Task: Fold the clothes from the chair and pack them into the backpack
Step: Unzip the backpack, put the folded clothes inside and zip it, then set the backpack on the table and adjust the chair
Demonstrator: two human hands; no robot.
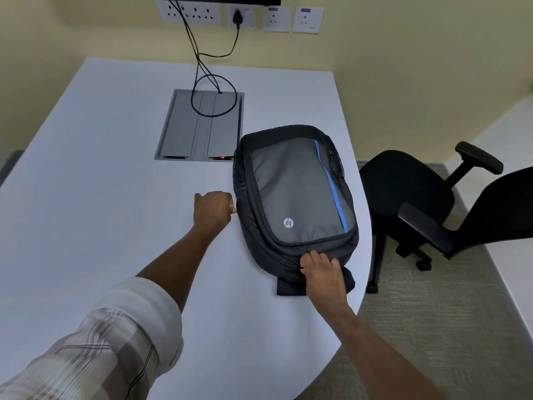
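A black and grey backpack (294, 192) with a blue stripe lies flat on the white table (101, 183), front panel up, near the table's right edge. My left hand (215, 210) is curled at the bag's left side and pinches a small zipper pull there. My right hand (321, 271) grips the bag's near end, fingers curled over the fabric by the top handle. The black office chair (403, 186) stands to the right of the table with a bare seat. No clothes are in view.
A grey cable hatch (199, 128) is set into the table behind the bag, with black cables (213, 79) running up to wall sockets (239, 17). A second black chair's part (501, 203) shows at the far right. Carpet lies below the table's curved edge.
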